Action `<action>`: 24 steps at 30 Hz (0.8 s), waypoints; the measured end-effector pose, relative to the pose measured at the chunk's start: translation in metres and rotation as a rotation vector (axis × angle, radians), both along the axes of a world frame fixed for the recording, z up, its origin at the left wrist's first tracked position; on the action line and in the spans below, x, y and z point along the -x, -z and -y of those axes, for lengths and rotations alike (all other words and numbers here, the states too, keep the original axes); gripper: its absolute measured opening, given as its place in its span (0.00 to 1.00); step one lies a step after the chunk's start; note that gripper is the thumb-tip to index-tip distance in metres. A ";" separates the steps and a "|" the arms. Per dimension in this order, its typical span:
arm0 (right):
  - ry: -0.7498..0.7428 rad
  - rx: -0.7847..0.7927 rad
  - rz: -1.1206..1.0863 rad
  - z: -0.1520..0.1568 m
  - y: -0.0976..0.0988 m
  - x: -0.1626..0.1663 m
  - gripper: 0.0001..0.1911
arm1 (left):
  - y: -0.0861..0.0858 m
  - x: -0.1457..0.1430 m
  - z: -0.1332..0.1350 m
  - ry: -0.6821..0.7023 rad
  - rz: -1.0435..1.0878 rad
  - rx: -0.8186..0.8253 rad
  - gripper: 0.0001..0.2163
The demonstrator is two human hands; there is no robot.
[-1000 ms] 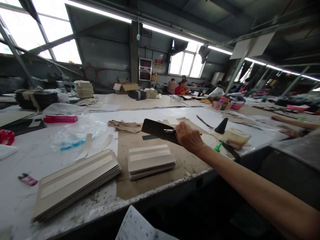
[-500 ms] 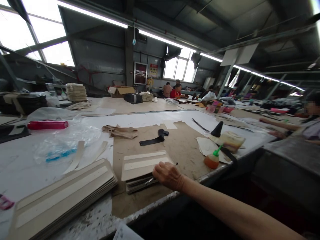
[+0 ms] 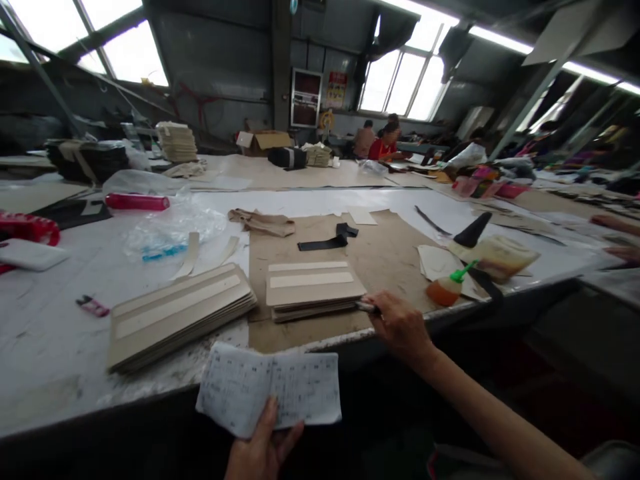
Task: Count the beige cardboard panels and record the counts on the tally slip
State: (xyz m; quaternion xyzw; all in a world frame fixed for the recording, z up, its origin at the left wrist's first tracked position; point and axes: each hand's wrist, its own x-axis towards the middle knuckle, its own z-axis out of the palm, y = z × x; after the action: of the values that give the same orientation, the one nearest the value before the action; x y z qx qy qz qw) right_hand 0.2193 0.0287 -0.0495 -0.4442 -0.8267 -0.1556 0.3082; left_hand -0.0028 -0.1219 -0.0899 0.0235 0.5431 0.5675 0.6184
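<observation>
My left hand (image 3: 263, 443) is closed on an open notebook (image 3: 305, 387), its thumb on the pages near the fold. Rows of blurred writing cover both pages, and the notebook is in front of the table edge. My right hand (image 3: 400, 327) is closed round a pen (image 3: 367, 307), mostly hidden by the fingers. It is at the right front corner of a short stack of beige boards (image 3: 313, 277), each topped with pale strips. Left of that is a longer stack of similar boards (image 3: 180, 313), lying at an angle.
A glue bottle (image 3: 444, 291) with a green nozzle stands right, near a cloudy plastic container (image 3: 507, 257). Black strips (image 3: 323, 245) and a tan cloth (image 3: 263, 222) lie behind the stacks. Pink snips (image 3: 93, 306) and a white phone-like slab (image 3: 33, 255) lie left. A co-worker's arm (image 3: 617, 225) reaches in right.
My left hand has come into view with the notebook, of which only a corner showed before. My right hand has drawn off the short stack's top to its right corner. The view has tilted down.
</observation>
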 end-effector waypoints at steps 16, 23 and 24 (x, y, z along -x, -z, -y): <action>0.099 0.674 -1.259 0.067 0.028 0.015 0.25 | 0.022 -0.015 -0.043 0.096 -0.049 0.012 0.16; -0.029 0.840 -1.474 0.068 0.040 0.044 0.26 | 0.020 -0.014 -0.048 0.042 -0.058 0.011 0.10; -0.034 0.853 -1.484 0.069 0.041 0.046 0.27 | 0.019 -0.013 -0.048 0.023 -0.067 0.005 0.09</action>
State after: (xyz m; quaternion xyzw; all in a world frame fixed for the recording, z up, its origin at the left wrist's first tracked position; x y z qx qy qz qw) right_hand 0.1734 -0.0401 -0.0902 -0.4966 -0.4053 0.5046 0.5783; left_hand 0.0106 -0.0741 -0.1086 0.0470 0.5647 0.5579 0.6063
